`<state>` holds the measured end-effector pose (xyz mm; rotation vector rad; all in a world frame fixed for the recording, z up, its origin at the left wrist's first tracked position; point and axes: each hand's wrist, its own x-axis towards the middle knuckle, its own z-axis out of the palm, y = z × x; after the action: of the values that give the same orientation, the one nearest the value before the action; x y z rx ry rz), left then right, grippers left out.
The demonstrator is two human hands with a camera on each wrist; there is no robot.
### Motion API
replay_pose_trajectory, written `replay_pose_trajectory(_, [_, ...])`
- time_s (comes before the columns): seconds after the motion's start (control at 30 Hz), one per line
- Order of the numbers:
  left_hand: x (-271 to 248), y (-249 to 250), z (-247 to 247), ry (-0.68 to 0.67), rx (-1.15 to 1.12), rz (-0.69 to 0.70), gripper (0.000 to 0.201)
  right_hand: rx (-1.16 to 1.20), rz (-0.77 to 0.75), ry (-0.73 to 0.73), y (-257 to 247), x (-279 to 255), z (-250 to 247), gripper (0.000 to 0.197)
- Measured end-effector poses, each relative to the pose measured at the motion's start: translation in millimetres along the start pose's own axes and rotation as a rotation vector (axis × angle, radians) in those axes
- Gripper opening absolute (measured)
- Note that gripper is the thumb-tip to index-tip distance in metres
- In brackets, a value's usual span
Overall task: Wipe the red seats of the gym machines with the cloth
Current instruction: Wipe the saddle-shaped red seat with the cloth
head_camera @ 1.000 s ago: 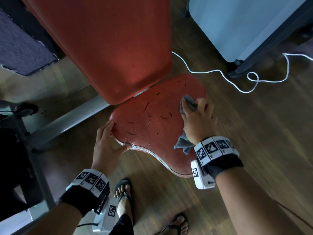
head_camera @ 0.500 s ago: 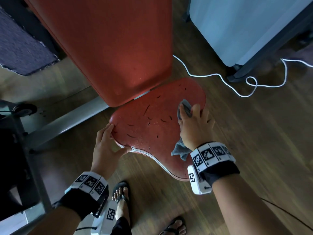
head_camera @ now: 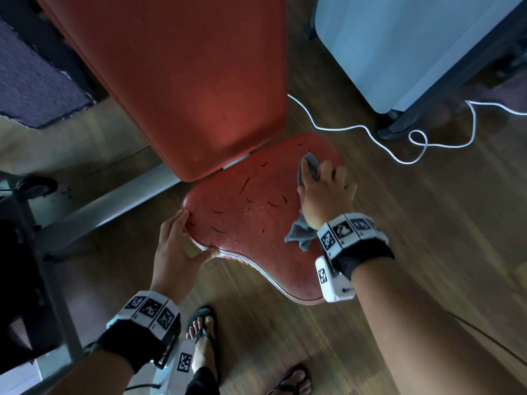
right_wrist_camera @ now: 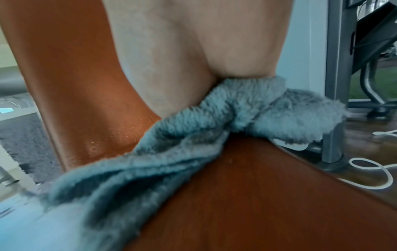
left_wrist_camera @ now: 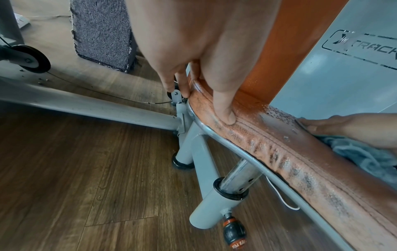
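Note:
The red seat [head_camera: 251, 212] is worn, with dark cracks and water droplets, and sits below the red backrest [head_camera: 185, 81]. My right hand [head_camera: 325, 192] grips a bunched grey cloth [head_camera: 299, 235] and presses it on the seat's far right part. In the right wrist view the cloth [right_wrist_camera: 171, 152] trails from under my palm across the seat [right_wrist_camera: 257, 203]. My left hand [head_camera: 176, 243] holds the seat's left lobe. In the left wrist view its thumb [left_wrist_camera: 223, 112] presses on the seat's stitched rim [left_wrist_camera: 300, 161], and the other fingers reach behind the edge.
A white cable [head_camera: 370, 132] loops over the wooden floor right of the seat, beside a pale blue machine panel [head_camera: 399, 47]. A grey frame beam [head_camera: 114, 206] runs left. The seat post has an orange-black knob [left_wrist_camera: 234, 229]. My sandalled feet [head_camera: 202, 337] stand below the seat.
My right hand has slid the cloth away from me, closer to the seat's far edge. The left hand has kept its hold on the seat's left lobe.

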<state>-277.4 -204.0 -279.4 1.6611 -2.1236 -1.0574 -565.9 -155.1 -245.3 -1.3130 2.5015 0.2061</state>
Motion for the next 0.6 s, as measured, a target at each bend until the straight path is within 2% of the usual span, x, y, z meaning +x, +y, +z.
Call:
replay_pose_trajectory(0.13, [0, -1, 1, -0.003, 0.007, 0.001, 0.103, -0.016, 0.038, -0.001, 0, 21, -5, 0.058])
replay_pose_trajectory(0.43, [0, -1, 0, 0.001, -0.013, 0.028, 0.101, 0.023, 0.093, 0.014, 0, 29, -5, 0.059])
replay_pose_trajectory(0.6, [0, -1, 1, 0.005, -0.012, 0.028, 0.101, 0.017, 0.074, 0.0, -1, 33, -7, 0.06])
